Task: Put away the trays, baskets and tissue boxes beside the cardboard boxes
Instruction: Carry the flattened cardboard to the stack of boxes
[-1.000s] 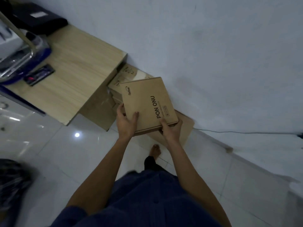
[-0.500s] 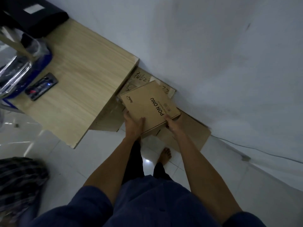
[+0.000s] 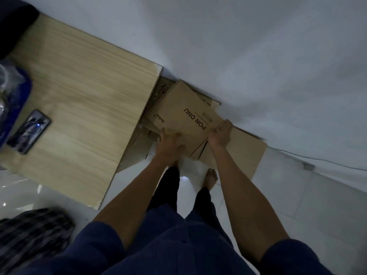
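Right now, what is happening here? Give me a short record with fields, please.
Setting: a person stands barefoot on a white tiled floor by a wall, looking down
Held item: brown PON ONU box, flat, printed side up
Hands: left hand grips its near edge; right hand grips its right corner
Underneath: cardboard boxes on the floor against the wall
Alongside: wooden table with a phone on it
Box resting on pile: cannot tell

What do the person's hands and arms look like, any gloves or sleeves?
The left hand and right hand are bare, with no gloves, and no watch shows on either wrist. The forearms are uncovered. Dark blue sleeves end near the elbows.
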